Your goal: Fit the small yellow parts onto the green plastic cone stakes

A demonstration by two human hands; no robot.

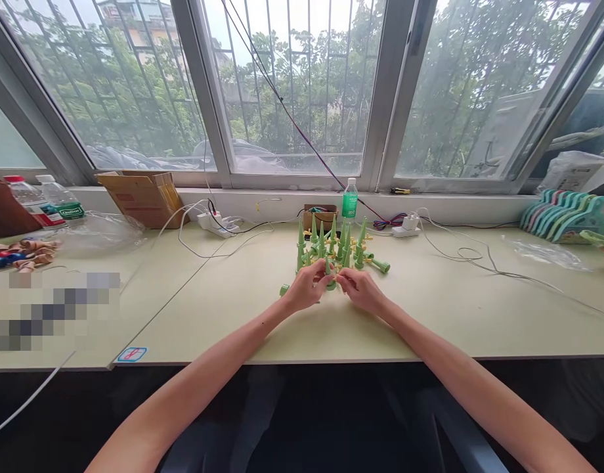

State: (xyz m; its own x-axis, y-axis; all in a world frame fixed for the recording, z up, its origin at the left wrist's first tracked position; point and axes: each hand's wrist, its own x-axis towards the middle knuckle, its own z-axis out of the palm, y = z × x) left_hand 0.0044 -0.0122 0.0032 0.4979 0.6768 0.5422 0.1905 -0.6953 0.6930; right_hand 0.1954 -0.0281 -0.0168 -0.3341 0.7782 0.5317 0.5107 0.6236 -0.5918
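While hands (304, 288) (364, 290) surround one, tapered green cones (362, 232) stand.

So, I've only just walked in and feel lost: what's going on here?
At the table, a person's left hand holds a pointed green piece. The right hand is close to its base; whether it pinches a small part is hard to tell. Green spikes with yellow bits stand clustered beyond the hands, before a green bottle.

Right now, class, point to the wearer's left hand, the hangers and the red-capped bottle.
Left hand (306, 288), head view: back of hand.
Hangers (562, 215), head view: row's middle.
Red-capped bottle (30, 199), head view: bottle's side.
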